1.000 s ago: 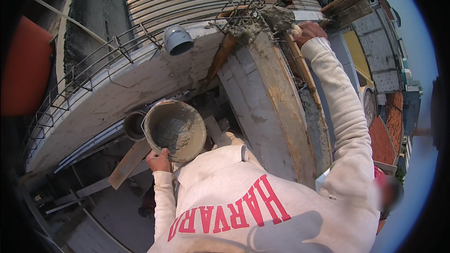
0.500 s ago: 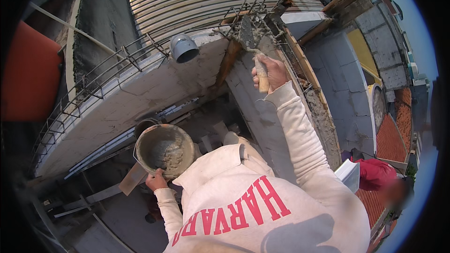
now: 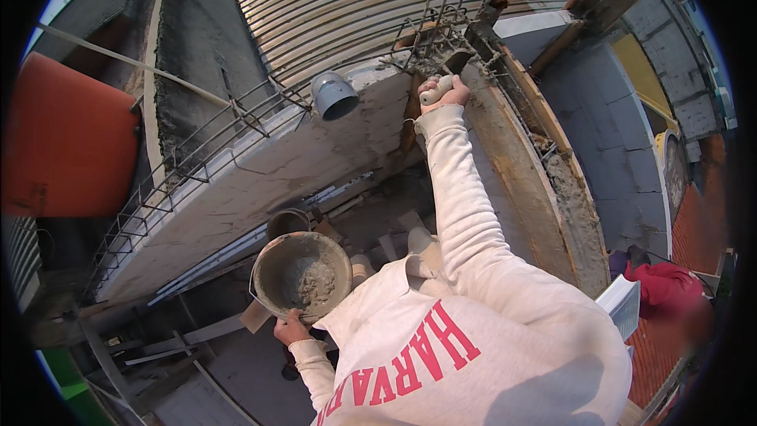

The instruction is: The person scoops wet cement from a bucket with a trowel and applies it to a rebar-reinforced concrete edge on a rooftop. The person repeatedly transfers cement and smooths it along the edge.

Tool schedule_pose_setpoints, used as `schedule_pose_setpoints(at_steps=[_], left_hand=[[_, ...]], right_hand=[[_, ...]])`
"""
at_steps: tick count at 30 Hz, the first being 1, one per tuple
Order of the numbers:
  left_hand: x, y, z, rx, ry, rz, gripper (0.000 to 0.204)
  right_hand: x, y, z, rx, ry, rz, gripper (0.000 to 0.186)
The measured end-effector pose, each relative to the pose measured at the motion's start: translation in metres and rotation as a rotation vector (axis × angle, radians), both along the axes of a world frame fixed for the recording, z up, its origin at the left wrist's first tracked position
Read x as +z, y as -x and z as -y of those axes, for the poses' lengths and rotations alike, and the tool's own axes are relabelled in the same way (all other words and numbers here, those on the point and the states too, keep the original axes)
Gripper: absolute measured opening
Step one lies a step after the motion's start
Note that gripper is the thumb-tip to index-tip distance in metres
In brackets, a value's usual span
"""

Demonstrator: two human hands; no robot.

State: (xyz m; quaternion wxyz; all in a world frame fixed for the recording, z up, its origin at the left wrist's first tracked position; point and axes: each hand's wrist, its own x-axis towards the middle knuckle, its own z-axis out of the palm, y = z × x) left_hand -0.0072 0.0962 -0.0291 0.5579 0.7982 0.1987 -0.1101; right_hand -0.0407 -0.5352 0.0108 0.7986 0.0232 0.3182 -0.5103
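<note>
Both hands busy: right hand (image 3: 443, 93) stretched up, grip clenched on trowel handle (image 3: 433, 91); left hand (image 3: 291, 326) grips mortar pan (image 3: 302, 274) rim low.

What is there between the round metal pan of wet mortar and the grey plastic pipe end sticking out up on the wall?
In the head view, only the rough grey concrete beam face lies between the mortar pan and the pipe end.

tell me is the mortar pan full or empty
Partly full: the pan, held at its rim by the left hand, has a grey mortar heap below its rim.
</note>
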Motion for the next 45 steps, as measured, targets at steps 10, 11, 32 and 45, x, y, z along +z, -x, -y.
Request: schedule_pose_setpoints(at_steps=[10,11,32,45], left_hand=[[0.037,0.009,0.027,0.016,-0.049,-0.021,0.009],[0.037,0.009,0.029,0.012,-0.046,-0.032,0.007],[0.068,-0.022,0.207,-0.621,-0.123,0.277,0.014],[0.119,-0.009,0.248,-0.846,0.282,0.136,0.008]], right_hand=[[-0.015,0.006,0.023,0.26,0.009,0.094,0.036],[-0.008,0.008,0.025,0.334,0.014,0.118,0.036],[0.076,0.067,-0.195,1.366,2.088,-1.923,0.015],[0.074,0.112,-0.166,1.694,1.412,-1.267,0.04]])
